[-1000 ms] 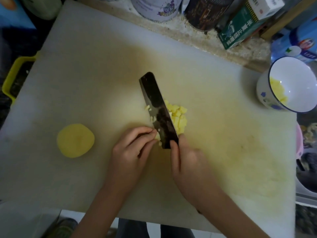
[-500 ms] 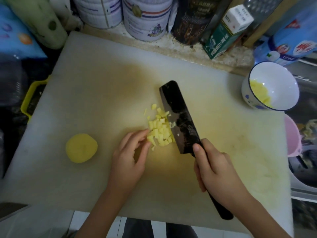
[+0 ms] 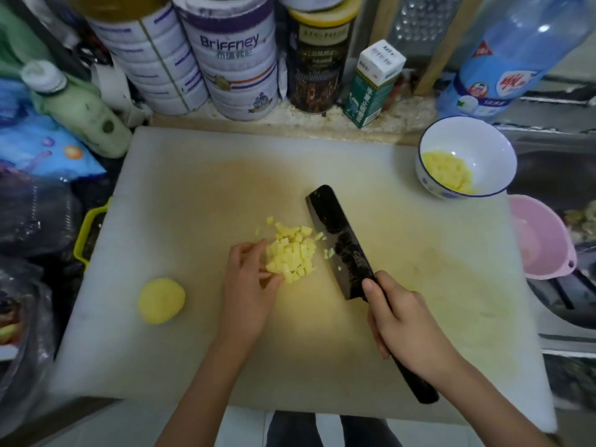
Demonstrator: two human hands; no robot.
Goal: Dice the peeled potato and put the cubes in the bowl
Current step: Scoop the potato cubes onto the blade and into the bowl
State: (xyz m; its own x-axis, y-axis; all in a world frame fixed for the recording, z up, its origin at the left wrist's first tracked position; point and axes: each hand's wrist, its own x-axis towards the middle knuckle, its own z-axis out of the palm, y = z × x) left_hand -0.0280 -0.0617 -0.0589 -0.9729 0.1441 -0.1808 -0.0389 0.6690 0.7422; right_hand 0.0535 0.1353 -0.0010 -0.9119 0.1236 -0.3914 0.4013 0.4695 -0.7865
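Observation:
A pile of small yellow potato cubes (image 3: 293,253) lies in the middle of the white cutting board (image 3: 193,188). My left hand (image 3: 248,285) cups the pile's left side, fingers and thumb touching the cubes. My right hand (image 3: 400,321) grips the handle of a dark cleaver (image 3: 338,240), whose blade lies just right of the pile with bits stuck to it. A peeled potato half (image 3: 162,301) sits cut side down at the board's left. The white bowl (image 3: 483,140) at the board's far right corner holds more cubes.
Tins (image 3: 235,56), a jar (image 3: 317,56), a green carton (image 3: 372,83), a grater and a blue bottle (image 3: 509,56) line the far edge. A pale green bottle (image 3: 80,111) lies at the far left. A pink bowl (image 3: 538,237) sits off the board's right edge.
The cleaver has swung from the pile's left side to its right, baring the cubes. My left hand has slid up against the pile. The view has tilted up, showing more of the back row.

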